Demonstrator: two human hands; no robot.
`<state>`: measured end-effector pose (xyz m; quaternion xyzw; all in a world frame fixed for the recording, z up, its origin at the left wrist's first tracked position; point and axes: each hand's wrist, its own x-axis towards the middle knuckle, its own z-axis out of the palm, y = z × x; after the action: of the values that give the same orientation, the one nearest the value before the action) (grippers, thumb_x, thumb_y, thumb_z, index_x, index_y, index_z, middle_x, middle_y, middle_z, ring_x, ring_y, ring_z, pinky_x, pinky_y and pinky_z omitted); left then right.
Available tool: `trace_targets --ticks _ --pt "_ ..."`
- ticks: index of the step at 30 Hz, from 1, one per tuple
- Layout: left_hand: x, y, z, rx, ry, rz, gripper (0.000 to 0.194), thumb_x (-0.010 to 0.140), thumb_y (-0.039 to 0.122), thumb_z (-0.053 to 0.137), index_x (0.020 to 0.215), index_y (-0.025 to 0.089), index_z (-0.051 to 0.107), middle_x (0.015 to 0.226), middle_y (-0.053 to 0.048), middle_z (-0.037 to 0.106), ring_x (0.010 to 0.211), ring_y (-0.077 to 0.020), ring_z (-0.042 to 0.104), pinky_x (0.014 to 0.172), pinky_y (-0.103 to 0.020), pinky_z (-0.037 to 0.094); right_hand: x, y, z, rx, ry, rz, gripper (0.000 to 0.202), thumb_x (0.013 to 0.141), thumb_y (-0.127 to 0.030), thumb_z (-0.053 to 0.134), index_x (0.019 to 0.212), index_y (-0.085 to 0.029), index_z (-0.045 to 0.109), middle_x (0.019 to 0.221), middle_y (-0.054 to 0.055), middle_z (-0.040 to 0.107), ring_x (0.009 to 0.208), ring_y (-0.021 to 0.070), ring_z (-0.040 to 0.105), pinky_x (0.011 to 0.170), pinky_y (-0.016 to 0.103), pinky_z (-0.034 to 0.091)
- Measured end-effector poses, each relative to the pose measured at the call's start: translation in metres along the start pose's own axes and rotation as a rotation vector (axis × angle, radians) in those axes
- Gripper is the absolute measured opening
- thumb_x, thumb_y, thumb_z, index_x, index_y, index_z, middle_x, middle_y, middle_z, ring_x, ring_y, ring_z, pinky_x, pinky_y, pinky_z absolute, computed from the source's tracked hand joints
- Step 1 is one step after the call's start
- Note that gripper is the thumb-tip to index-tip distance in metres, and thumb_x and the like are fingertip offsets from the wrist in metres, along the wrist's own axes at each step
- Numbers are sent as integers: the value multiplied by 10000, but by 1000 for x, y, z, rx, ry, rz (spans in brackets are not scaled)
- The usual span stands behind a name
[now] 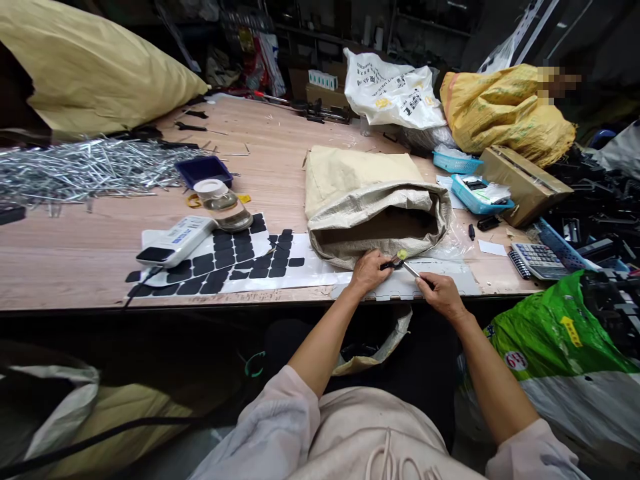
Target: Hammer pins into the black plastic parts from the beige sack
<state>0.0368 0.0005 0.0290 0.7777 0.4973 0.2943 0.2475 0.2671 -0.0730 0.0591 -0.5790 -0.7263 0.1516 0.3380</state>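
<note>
At the table's front edge, my left hand point(370, 270) is closed around a small black part point(391, 264). A yellow-green bit point(403, 255) shows just beyond the part; I cannot make out what it is. My right hand point(441, 295) is closed on the dark end of a thin metal rod point(412, 269), whose far tip meets the black part. Right behind both hands, a beige woven sack point(365, 167) lies with its mouth open towards me. Under the hands is a flat pale grey sheet point(455, 280).
Left are a pile of metal rods point(100, 167), a dark blue tray point(204, 172), a jar point(223, 203) and a white device point(177, 243) on black stickers point(240, 247). Right are blue baskets point(480, 197), a carton point(523, 183), a calculator point(537, 260) and a green sack point(555, 320).
</note>
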Motion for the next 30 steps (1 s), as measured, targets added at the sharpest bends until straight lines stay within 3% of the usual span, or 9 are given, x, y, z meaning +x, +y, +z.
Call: trace_targets --ticks 5,10,14,20,25,28,30 --pt "0 1 -1 -4 -7 -6 230 865 288 722 1067 277 832 964 -44 671 951 -222 606 885 -324 493 14 4 0 98 3 80 277 904 -460 628 852 -230 774 720 47 736 638 209 669 617 305 528" --pt "0 1 -3 -11 -6 -11 222 856 290 736 1056 254 824 950 -43 680 971 -229 609 893 -331 489 30 13 7 507 28 374 401 835 -599 681 821 -198 691 566 -27 568 374 102 442 337 231 339" --pt "-4 5 -10 -39 -34 65 160 828 310 775 960 231 821 891 -41 679 909 -214 586 848 -324 473 36 23 10 696 114 501 448 782 -621 715 856 -180 678 562 -40 566 360 89 438 295 208 328" --pt "-50 12 -37 -114 -127 232 76 753 256 815 797 208 775 822 -27 678 861 -195 559 875 -345 436 36 24 9 758 100 499 416 783 -579 723 862 -174 673 564 -47 565 360 77 432 295 197 328" --pt "-90 13 -64 25 -274 199 100 678 221 843 723 215 753 773 -16 653 884 -218 547 880 -383 421 36 23 10 756 95 509 408 797 -561 717 883 -164 686 567 -49 560 364 74 433 297 191 317" --pt "-87 20 -70 -6 -280 191 87 716 262 835 747 218 766 776 -16 665 859 -208 569 849 -366 438 35 21 10 743 86 505 410 799 -564 717 888 -165 689 573 -47 564 369 73 434 299 188 316" --pt "-67 26 -68 -105 -202 169 91 781 299 794 809 214 782 775 -16 678 805 -183 591 797 -329 458 34 20 11 732 80 500 414 798 -568 717 889 -166 691 578 -47 565 373 71 432 301 186 317"
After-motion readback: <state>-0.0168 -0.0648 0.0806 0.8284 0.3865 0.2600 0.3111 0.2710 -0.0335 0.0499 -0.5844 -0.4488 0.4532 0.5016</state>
